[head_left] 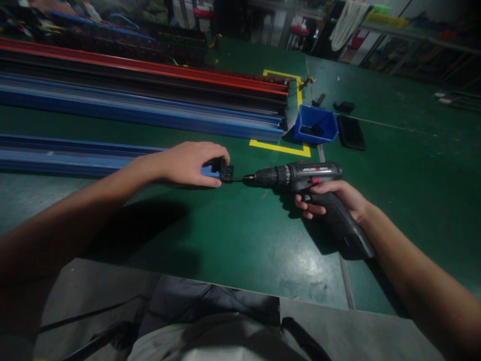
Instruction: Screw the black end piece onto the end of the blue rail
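A long blue metal profile (86, 159) lies across the green table at the left. My left hand (188, 163) is closed around its right end, with thumb and fingers at a black end cap (227, 173) there. In my right hand (334, 198) is a black cordless drill (308, 173), gripped by its handle with the fingers near the trigger. The drill lies level and points left, and its thin bit (238, 179) reaches the end cap. Whether the bit sits in a screw is too small to tell.
Behind lie stacked blue profiles (150, 113), black ones and a red one (150, 62). A blue bin (317, 124) with black parts stands beside yellow tape marks (280, 147). Right of it are a dark flat tray (351, 133) and a small black object (343, 107).
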{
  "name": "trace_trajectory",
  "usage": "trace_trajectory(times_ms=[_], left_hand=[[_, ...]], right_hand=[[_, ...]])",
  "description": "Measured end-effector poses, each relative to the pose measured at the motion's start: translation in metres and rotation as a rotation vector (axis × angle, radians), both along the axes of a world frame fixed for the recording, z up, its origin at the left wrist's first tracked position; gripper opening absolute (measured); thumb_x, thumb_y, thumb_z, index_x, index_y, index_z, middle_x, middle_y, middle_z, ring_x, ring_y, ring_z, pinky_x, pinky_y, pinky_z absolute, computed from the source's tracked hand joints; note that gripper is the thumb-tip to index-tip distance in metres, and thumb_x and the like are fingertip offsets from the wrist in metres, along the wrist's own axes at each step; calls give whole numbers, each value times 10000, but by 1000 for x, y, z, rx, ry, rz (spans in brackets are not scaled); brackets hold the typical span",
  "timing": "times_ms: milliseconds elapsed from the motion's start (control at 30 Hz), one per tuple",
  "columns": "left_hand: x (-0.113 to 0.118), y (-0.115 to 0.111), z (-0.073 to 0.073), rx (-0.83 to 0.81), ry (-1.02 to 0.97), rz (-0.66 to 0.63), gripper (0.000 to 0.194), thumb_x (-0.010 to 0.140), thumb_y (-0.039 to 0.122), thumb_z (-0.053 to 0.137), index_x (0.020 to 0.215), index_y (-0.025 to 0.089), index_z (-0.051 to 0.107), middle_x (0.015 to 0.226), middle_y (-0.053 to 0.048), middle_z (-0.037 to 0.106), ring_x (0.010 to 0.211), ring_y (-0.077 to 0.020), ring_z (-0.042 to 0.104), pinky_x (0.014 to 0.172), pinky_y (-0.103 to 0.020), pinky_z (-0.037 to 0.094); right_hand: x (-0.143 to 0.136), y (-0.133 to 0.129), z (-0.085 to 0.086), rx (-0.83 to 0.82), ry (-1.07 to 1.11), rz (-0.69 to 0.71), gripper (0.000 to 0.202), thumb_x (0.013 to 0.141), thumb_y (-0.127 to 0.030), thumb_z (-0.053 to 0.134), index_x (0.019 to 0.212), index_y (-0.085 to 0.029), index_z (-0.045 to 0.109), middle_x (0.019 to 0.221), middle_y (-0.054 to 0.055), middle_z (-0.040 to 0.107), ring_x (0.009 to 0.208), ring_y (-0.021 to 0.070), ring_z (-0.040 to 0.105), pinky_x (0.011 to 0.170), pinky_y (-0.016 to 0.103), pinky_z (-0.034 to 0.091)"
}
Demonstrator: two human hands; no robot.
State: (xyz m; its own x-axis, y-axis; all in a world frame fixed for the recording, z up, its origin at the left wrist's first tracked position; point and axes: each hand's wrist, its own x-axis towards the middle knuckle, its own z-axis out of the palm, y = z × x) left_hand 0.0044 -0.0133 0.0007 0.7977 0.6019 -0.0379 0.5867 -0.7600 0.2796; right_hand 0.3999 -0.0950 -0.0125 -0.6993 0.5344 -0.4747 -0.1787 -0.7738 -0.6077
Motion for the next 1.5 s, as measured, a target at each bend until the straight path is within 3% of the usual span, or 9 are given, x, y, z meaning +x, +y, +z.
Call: trace_trajectory(times_ms=[967, 1200, 1500], left_hand=[[-1, 2, -2, 0, -3, 1, 540, 854, 628, 638, 1239, 249, 626, 1221, -63, 681, 1076, -259, 653, 890, -336, 462], [0, 3, -4, -11, -7, 11, 529, 838, 629, 648, 1221, 264, 640, 1188, -58, 694, 1069, -269, 661, 877, -347, 460], [-1, 4, -4, -4, -5, -3, 530, 846, 632, 638, 1221, 258, 629, 1197, -68, 699, 1071, -270, 663, 865, -343, 461]], right_hand=[[2, 0, -1, 0, -8, 1, 237, 899, -211, 663, 1056, -42, 720, 922, 117, 733, 588, 95, 615, 759, 296, 625], [1, 0, 2, -15, -4, -5, 269, 908, -190, 644, 1070, 9, 725, 900, 131, 721, 590, 106, 633, 770, 283, 612], [2, -1, 1, 11, -34, -6, 239, 930, -195, 591, 1071, -35, 699, 910, 117, 714, 589, 97, 594, 764, 282, 595]])
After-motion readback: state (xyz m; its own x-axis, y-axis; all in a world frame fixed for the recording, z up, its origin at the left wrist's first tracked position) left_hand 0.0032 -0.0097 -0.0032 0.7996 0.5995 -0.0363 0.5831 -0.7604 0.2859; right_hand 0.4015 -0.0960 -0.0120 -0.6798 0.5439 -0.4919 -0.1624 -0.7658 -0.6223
